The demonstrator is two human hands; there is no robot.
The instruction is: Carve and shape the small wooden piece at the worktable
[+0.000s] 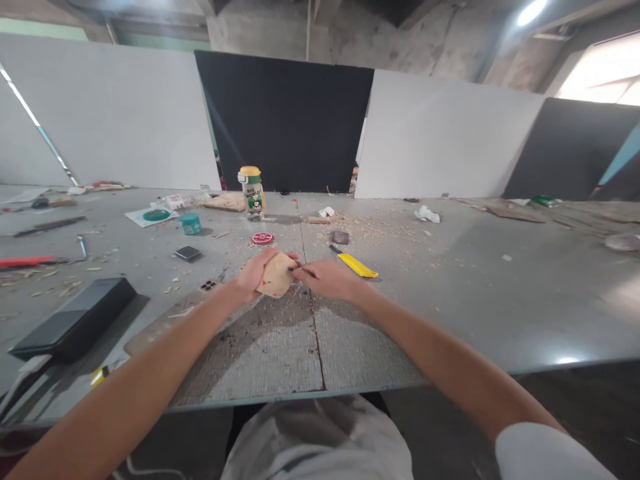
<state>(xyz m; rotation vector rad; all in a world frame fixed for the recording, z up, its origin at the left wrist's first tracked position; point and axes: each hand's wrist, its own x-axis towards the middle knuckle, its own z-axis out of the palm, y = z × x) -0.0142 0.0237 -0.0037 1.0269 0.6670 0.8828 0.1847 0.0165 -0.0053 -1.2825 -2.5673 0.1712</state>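
My left hand (251, 273) is closed around a flat, pale wooden piece (275, 281) with rounded corners and small red marks. The piece is tilted up above the table's near half. My right hand (321, 277) is pinched at its right edge, where a small dark tip shows against the wood. What the right fingers hold is mostly hidden, so its kind is unclear. Just right of that hand lies a yellow-handled utility knife (358, 265). Beyond the hands are a red round lid (263, 238) and a small dark brownish block (341, 237).
A bottle with a yellow cap (254, 200) and a teal jar (190, 224) stand farther back. At left are a large black box (75, 317) with a cable and a small black square (188, 253). Wood shavings litter the grey table (450, 293); upright panels line its back.
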